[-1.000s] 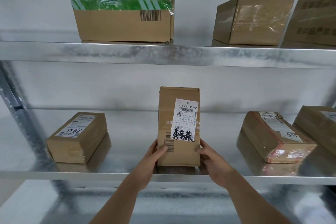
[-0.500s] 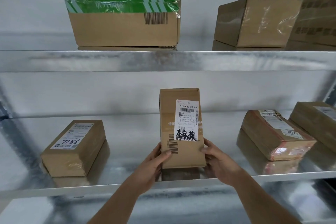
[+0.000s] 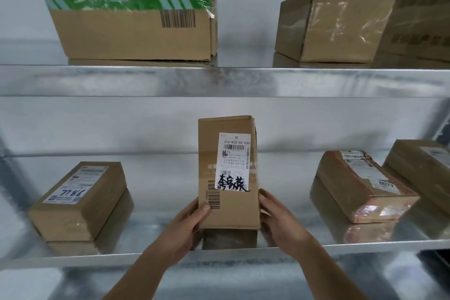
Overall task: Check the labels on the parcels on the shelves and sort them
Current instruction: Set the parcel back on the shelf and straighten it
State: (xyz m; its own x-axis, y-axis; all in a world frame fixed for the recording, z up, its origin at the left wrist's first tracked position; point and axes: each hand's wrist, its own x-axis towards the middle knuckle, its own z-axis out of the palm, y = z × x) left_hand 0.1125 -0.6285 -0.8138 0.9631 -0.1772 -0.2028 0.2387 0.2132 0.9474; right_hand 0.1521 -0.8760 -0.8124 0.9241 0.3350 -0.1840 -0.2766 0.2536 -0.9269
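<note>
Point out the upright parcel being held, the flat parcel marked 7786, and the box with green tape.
upright parcel (image 3: 229, 212): head view, lower front face.
parcel marked 7786 (image 3: 80, 182): head view, top label.
box with green tape (image 3: 126, 34): head view, bare front cardboard.
</note>
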